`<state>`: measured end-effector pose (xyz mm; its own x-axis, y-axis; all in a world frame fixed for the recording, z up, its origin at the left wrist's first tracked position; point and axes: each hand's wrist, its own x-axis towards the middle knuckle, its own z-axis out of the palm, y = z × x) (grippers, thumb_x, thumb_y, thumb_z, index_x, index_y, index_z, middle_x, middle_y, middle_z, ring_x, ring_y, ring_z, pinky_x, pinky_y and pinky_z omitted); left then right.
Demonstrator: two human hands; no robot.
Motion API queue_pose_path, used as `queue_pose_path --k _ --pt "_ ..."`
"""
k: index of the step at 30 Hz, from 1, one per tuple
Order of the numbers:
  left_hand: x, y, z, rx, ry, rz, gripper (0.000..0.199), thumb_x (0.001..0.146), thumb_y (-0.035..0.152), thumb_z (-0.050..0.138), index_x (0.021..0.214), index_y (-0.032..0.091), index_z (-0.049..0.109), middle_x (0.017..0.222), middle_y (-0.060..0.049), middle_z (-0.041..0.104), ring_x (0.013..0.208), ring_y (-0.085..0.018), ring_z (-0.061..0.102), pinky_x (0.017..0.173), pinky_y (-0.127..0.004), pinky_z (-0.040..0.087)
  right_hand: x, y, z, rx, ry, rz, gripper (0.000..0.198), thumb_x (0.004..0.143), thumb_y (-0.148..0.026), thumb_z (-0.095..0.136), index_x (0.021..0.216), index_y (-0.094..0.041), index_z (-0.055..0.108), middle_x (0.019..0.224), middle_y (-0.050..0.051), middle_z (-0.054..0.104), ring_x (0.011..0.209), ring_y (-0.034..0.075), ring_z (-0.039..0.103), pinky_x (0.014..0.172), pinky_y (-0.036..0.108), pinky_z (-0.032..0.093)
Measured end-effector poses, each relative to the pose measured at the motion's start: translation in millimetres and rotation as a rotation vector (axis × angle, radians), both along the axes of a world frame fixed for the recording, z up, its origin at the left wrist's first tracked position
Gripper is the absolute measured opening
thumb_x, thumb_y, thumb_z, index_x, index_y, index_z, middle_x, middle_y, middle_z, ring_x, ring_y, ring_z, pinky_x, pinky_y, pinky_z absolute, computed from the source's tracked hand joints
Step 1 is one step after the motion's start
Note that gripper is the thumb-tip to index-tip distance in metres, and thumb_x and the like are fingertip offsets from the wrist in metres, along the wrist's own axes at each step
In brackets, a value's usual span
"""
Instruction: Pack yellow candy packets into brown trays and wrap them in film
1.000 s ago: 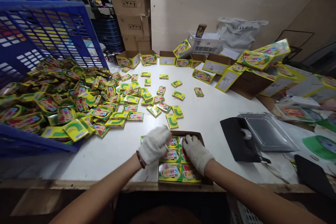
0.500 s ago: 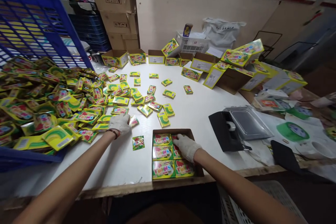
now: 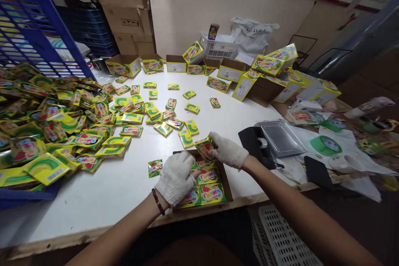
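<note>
Right now our right hand (image 3: 227, 149) is clamped on a packet (image 3: 204, 148), with its fingers at the packet's right side. That packet hangs tilted just left of the hand, over the far end of the box (image 3: 227, 183); whether it touches anything under it, we cannot tell.

Our left hand (image 3: 175, 178) bends over the left side of the box, fingers curled, the back of its glove towards us — whether it grips anything, we cannot tell, as the fingertips are partly hidden. Between our hands and a little nearer to us, the packed rows (image 3: 212, 193) lie flat in the box, printed faces up. A beaded bracelet (image 3: 159, 203) circles our left wrist, just behind the glove.

Just left of our left hand, a single packet (image 3: 155, 168) lies flat on the table (image 3: 124, 199). Well left of that hand, a heap (image 3: 62, 129) spills out of the blue crate (image 3: 31, 197) onto the table. Beyond both hands we see loose packets (image 3: 163, 129) scattered about, and behind those a row of yellow cartons (image 3: 151, 65).

Just right of our right hand stands a black holder (image 3: 253, 143), with a clear tray (image 3: 282, 139) beside it — and farther right, a green roll (image 3: 326, 145). Nearer to us than our right hand, below the table edge, sits a white basket (image 3: 282, 232).
</note>
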<state>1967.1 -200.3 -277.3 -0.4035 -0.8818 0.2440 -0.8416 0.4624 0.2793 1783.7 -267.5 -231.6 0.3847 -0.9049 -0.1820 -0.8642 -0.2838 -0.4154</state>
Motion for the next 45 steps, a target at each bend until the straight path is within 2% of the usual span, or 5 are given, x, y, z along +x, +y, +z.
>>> queue_pose_path --k 5,17,23,29,45 --pt "-4.0 11.5 -21.0 0.18 -0.407 -0.162 0.056 0.085 0.055 0.054 0.116 0.01 0.063 0.122 -0.02 0.061 0.118 -0.039 0.051 0.106 -0.06 0.026 18.6 -14.4 -9.0 0.01 0.57 0.353 0.025 0.082 -0.016 0.062 0.106 -0.014 0.067 0.106 0.016 0.071 0.1 0.028 0.066 0.08 0.033 0.049" --pt "15.1 10.6 -27.6 0.109 -0.121 -0.305 0.035 0.089 0.044 0.049 0.106 0.018 0.064 0.11 -0.01 0.064 0.104 -0.025 0.057 0.099 -0.041 0.041 21.6 42.2 -74.2 -0.169 0.554 0.23 0.038 0.087 -0.002 0.039 0.117 -0.009 0.062 0.116 0.02 0.059 0.106 0.031 0.057 0.089 0.041 0.047" --pt "141.8 -48.7 -5.6 0.178 -0.17 0.397 0.048 0.075 0.013 0.05 0.123 0.016 0.055 0.13 -0.016 0.053 0.128 -0.027 0.042 0.108 -0.044 0.032 31.9 35.9 -76.3 -0.055 0.546 0.214 0.048 0.085 0.002 0.035 0.125 -0.01 0.059 0.13 0.024 0.051 0.109 0.033 0.055 0.083 0.04 0.048" --pt "231.9 -54.7 -6.0 0.255 -0.089 0.59 0.036 0.067 0.013 0.055 0.103 0.017 0.06 0.117 -0.017 0.06 0.122 -0.035 0.047 0.107 -0.056 0.026 26.2 31.4 -66.8 -0.074 0.469 0.237 0.051 0.079 -0.001 0.046 0.127 -0.012 0.057 0.124 0.022 0.054 0.102 0.034 0.058 0.079 0.041 0.048" --pt "136.0 4.2 -10.3 0.561 0.956 0.176 0.051 0.073 0.047 0.069 0.111 0.016 0.058 0.107 -0.008 0.066 0.096 -0.022 0.061 0.08 -0.032 0.051 130.1 17.2 -30.9 -0.393 -0.378 0.432 0.056 0.077 -0.009 0.057 0.132 -0.015 0.049 0.132 0.016 0.051 0.122 0.026 0.047 0.101 0.038 0.041"
